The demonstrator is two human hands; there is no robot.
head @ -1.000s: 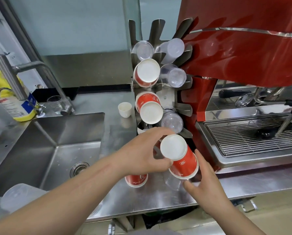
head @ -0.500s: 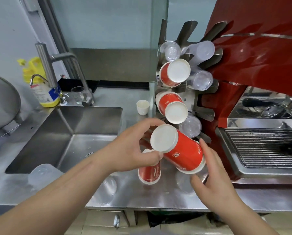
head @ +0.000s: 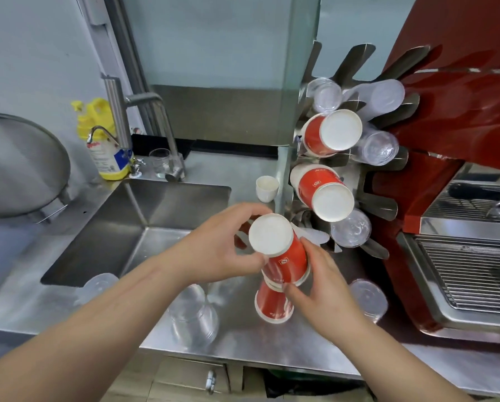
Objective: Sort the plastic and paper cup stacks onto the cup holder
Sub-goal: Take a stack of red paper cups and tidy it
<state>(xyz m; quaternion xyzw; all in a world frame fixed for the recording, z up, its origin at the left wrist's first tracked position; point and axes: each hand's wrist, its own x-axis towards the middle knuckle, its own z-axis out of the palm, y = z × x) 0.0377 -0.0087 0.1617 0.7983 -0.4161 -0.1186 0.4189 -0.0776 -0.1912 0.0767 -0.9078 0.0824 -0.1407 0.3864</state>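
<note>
Both hands held one red paper stack (head: 283, 250) just above the counter (head: 243, 338), in front of the holder's (head: 376, 203) lowest left slot. The left hand (head: 214, 253) curled round the white base end; the right hand (head: 321, 282) gripped the rim end from below. The stack's long axis ran from lower right to upper left, base toward the camera, rims down toward a second red stack (head: 272, 303) standing on the counter. The holder lay up and right; the right hand was nearer it. Seating the stack would likely require swinging the rim end toward the slot.
</note>
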